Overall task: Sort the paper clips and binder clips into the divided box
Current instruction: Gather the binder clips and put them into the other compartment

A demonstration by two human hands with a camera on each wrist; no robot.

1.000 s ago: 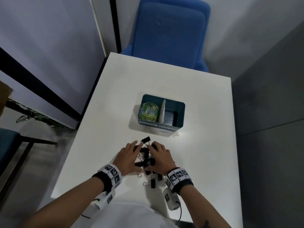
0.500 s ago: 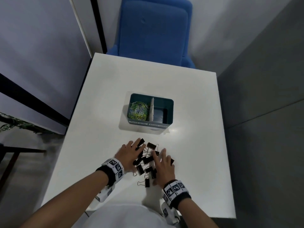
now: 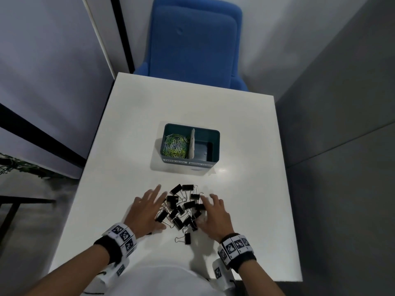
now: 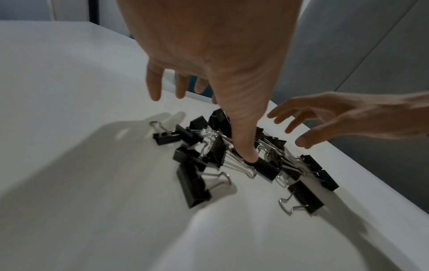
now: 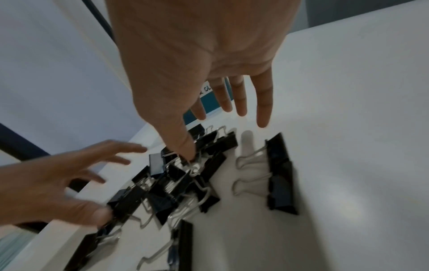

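Between two hands [image 3: 147, 212], many binder clips [image 3: 181, 209]

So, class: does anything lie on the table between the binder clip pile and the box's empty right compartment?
Nothing visible does. Bare table separates the binder clips from the divided box, whose right compartment is open-topped and empty. Both hands flank the pile.

Dim, even overhead light leaves a small glare patch on the white bench [image 3: 222, 170] just beside the divided box [image 3: 213, 146]. Both wrist views are soft with motion blur, the hands casting broad grey shadows; straight edges bow outward.
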